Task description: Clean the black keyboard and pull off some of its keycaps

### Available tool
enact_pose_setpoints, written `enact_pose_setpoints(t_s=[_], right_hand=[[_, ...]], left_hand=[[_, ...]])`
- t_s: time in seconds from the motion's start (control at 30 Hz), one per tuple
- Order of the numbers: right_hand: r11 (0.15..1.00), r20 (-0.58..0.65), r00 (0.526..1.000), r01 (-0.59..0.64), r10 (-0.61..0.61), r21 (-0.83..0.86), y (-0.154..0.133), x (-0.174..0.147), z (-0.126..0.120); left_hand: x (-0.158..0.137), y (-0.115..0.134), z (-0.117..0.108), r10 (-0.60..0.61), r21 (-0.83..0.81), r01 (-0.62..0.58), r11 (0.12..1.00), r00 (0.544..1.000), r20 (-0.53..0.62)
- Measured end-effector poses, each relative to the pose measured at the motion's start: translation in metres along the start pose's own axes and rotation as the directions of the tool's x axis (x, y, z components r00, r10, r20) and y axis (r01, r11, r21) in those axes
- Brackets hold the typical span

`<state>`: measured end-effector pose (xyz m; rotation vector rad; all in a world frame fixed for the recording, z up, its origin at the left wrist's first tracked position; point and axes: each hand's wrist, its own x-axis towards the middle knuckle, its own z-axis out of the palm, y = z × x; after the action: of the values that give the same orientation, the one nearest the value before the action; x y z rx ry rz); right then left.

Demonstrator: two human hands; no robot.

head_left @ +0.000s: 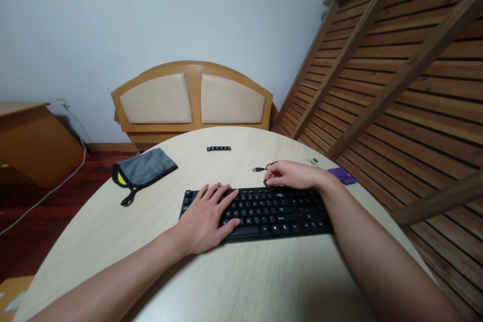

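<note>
A black keyboard point(260, 211) lies across the round table in front of me. My left hand point(206, 219) rests flat over its left part, fingers spread and stretched toward the far edge. Just beyond the keyboard's back edge, my right hand point(289, 175) is closed in a pinch. A small black keycap point(266, 182) shows at its fingertips, partly hidden by them. The right forearm covers the keyboard's right end. Farther back, several loose black keycaps point(219, 149) stand in a short row. A USB plug point(258, 169) on a black cable lies beside my right hand.
A folded grey cloth point(147, 168) with black edging and a yellow patch lies at the table's left. Toward the right edge are a purple cloth point(342, 175) and small items point(314, 162). Beyond the table point(158, 287) stand a headboard point(194, 98) and wooden slats point(407, 70).
</note>
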<state>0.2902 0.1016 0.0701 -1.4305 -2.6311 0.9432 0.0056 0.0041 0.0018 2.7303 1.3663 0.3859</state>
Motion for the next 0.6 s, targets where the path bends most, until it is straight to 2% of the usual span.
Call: enact_pose_setpoints(t_s=[0.17,0.6], right_hand=[[1.000,0.041,0.999,0.003,-0.002,-0.015,0.0027,0.0007,0.0002],[0.998,0.054,0.998,0.030,-0.027,-0.057,0.0048,0.0036,0.0029]], left_hand=[[-0.0003,-0.0017,0.0008,0.008,-0.010,-0.009,1.000,1.000,-0.010],[-0.0008,-0.0022,0.0021,0.012,0.000,-0.012,1.000,1.000,-0.005]])
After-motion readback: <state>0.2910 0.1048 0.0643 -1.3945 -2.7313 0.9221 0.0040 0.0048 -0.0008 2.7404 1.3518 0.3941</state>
